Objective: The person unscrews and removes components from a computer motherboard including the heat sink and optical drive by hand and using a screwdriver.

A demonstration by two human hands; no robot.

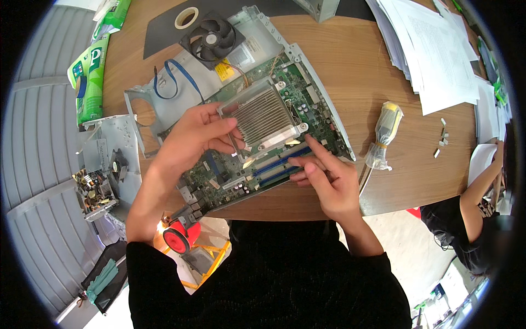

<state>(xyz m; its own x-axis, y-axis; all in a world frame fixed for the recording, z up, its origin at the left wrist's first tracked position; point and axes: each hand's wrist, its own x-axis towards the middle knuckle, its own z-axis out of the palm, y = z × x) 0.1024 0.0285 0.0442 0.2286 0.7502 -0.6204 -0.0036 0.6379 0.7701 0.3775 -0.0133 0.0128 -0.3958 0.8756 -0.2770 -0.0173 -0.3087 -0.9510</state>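
A finned metal heatsink (266, 118) in a frame with corner screws sits over the green motherboard (309, 109). My left hand (205, 129) grips its left edge, thumb on top and fingers curled at the side. My right hand (331, 181) is open over the blue memory slots (279, 163). Its index finger points at the heatsink's near right corner screw (303, 127); whether it touches cannot be made out. The board lies in a metal computer chassis (257, 27), where a black fan (211, 39) rests behind the heatsink. A blue cable (183, 71) curls at the left.
Right of the chassis lies a screwdriver with a plastic-wrapped handle (386, 129), near small white pieces (442, 137). Paper stacks (422, 49) cover the far right. A tape roll (187, 18) and green packages (90, 82) are at the far left. Another person's arm (476, 192) shows at right.
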